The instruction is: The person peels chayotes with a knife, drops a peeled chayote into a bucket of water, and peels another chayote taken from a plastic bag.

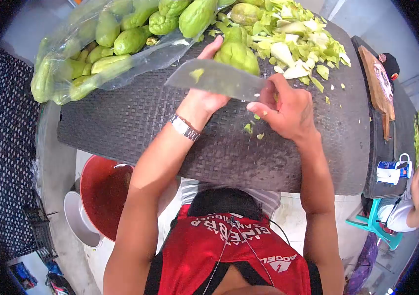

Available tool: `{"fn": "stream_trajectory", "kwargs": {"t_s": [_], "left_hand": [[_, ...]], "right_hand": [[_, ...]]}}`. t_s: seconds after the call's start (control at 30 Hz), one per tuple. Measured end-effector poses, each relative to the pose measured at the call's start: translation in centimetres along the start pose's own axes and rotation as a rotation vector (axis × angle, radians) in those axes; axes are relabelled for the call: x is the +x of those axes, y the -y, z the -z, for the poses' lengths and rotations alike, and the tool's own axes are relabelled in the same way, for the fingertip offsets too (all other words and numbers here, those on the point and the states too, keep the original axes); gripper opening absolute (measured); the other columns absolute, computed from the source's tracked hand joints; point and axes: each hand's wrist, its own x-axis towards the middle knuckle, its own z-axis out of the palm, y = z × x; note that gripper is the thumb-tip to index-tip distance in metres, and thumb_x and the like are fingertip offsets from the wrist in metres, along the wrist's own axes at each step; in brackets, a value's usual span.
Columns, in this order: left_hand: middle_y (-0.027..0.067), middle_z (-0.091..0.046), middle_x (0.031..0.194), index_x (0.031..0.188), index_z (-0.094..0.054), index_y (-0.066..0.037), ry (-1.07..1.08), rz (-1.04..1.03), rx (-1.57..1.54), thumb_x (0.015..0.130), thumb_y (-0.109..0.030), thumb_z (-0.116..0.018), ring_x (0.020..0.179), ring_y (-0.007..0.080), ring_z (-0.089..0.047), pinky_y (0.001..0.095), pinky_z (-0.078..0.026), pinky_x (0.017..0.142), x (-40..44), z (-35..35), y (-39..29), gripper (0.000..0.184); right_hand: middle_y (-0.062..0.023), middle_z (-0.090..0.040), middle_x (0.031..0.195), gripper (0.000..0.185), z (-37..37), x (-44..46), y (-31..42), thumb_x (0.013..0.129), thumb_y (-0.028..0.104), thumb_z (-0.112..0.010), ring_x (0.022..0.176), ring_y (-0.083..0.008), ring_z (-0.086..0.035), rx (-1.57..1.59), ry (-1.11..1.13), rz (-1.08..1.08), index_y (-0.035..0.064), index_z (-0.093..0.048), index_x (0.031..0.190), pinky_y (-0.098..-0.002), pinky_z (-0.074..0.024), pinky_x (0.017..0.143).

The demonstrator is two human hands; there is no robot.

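Observation:
My left hand (212, 96), with a metal watch at its wrist, is closed around a green chayote (238, 53) above the dark woven-textured table (209, 132). A wide knife blade (214, 80) lies across in front of the chayote and hides part of it and of my left fingers. The knife is in my right hand (285, 105), whose fingers are wrapped round its handle end. A scrap of green peel sticks to the blade. Small green bits lie on the table below the knife.
An open plastic bag of chayotes (130, 40) lies at upper left. Peelings and cut pieces (295, 42) are heaped at upper right. A red bucket (103, 196) stands below the table. On the right are a wooden board (376, 83), a mug (402, 168) and another person (406, 211).

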Motion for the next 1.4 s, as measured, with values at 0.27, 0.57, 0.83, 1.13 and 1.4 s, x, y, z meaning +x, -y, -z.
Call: {"fn": "stream_trajectory", "kwargs": {"t_s": [0.27, 0.57, 0.83, 1.13, 1.4], "left_hand": [[0.0170, -0.071, 0.111, 0.125, -0.061, -0.005, 0.069, -0.025, -0.016, 0.094, -0.052, -0.063, 0.096, 0.0365, -0.071, 0.0552, -0.058, 0.090, -0.4, -0.8, 0.5, 0.056], [0.0239, -0.070, 0.117, 0.132, -0.060, -0.001, 0.076, 0.020, -0.059, 0.096, -0.055, -0.058, 0.104, 0.0410, -0.070, 0.0549, -0.055, 0.098, -0.2, -0.2, 0.6, 0.065], [0.0194, -0.071, 0.121, 0.132, -0.060, -0.001, -0.005, -0.037, -0.040, 0.096, -0.052, -0.059, 0.109, 0.0378, -0.069, 0.0509, -0.053, 0.103, -0.5, -1.2, 0.7, 0.063], [0.0124, -0.071, 0.121, 0.131, -0.062, -0.006, 0.066, -0.017, 0.042, 0.095, -0.049, -0.060, 0.106, 0.0277, -0.071, 0.0437, -0.056, 0.097, -1.3, -1.5, 0.7, 0.055], [0.0141, -0.068, 0.128, 0.135, -0.058, -0.008, 0.066, -0.031, 0.125, 0.098, -0.058, -0.054, 0.112, 0.0318, -0.068, 0.0533, -0.059, 0.086, -0.9, 0.1, 0.7, 0.063]], "right_hand": [[-0.0036, -0.065, 0.064, 0.055, -0.5, -0.2, 0.7, 0.079, 0.053, -0.081, 0.057, -0.0254, -0.068, -0.020, 0.038, 0.017, 0.0056, -0.061, 0.099, -0.0375, -0.0521, 0.055], [-0.0033, -0.066, 0.064, 0.058, -0.6, -0.2, 0.1, 0.078, 0.057, -0.080, 0.056, -0.0260, -0.068, -0.107, 0.023, 0.020, 0.0064, -0.061, 0.099, -0.0380, -0.0523, 0.055], [-0.0004, -0.063, 0.059, 0.061, 1.4, 0.6, -1.9, 0.077, 0.070, -0.076, 0.054, -0.0260, -0.067, -0.216, -0.051, 0.046, 0.0115, -0.058, 0.080, -0.0378, -0.0516, 0.052], [-0.0039, -0.063, 0.061, 0.057, 1.8, 0.5, -2.9, 0.080, 0.063, -0.078, 0.056, -0.0277, -0.067, -0.109, 0.016, 0.006, 0.0093, -0.058, 0.082, -0.0402, -0.0519, 0.055], [-0.0098, -0.063, 0.064, 0.056, 1.8, 0.8, -4.3, 0.085, 0.060, -0.075, 0.061, -0.0305, -0.065, 0.039, 0.075, -0.074, 0.0055, -0.062, 0.085, -0.0409, -0.0497, 0.060]]}}
